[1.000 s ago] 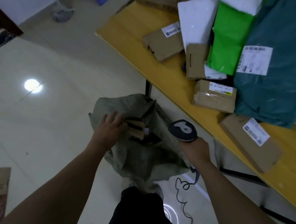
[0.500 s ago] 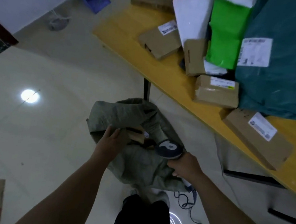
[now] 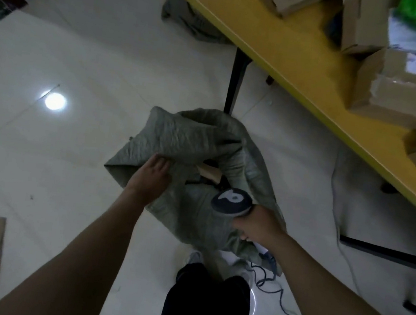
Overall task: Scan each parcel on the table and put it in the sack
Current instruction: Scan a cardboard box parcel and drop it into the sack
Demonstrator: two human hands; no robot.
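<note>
head view: left grip [image 3: 150,176] holds the sack [image 3: 185,138] by its rim, on the floor beside the bench [image 3: 282,48] edge; right grip [image 3: 259,225] clamps the scanner [image 3: 231,200]. spread the mouth wider so the parcel [image 3: 210,174] sinks fully in.

Parcel depot: boxes [image 3: 406,85], sack [image 3: 185,138], scanner [image 3: 231,200].

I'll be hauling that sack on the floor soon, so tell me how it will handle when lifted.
Probably floppy: the sack lies crumpled in deep folds and slumps where the left hand holds its edge. Likely light, since only one small box shows inside. Its woven-looking cloth should grip well.
</note>
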